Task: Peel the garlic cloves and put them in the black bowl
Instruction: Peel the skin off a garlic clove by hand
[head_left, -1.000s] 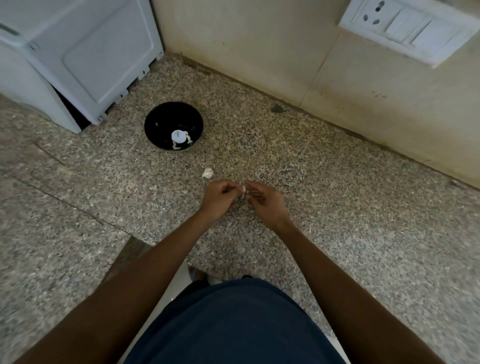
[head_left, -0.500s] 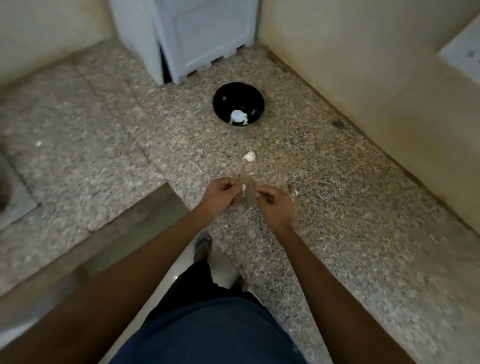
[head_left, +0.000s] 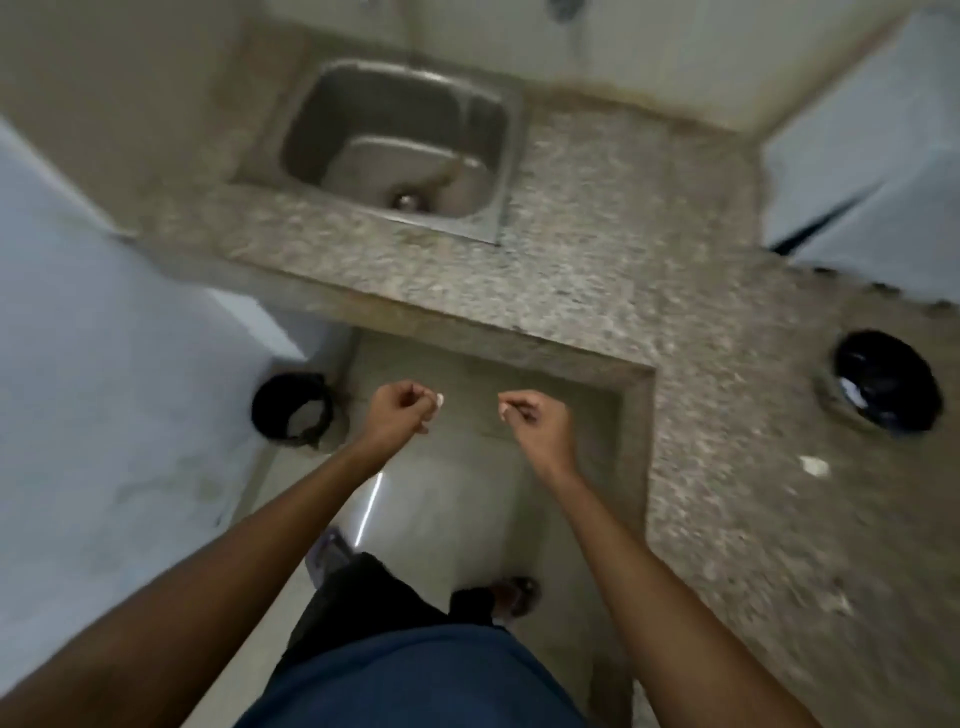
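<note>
A sink (head_left: 395, 150) is set into the far counter (head_left: 597, 260), which turns along the right side. A bowl (head_left: 887, 388) is placed on the right run, with a garlic piece (head_left: 814, 466) on the counter nearer than it. A bin (head_left: 292, 410) is seen on the floor (head_left: 457, 519) at left. The left hand (head_left: 399, 413) and right hand (head_left: 537, 423) are held apart over the floor, between bin and counter.
</note>
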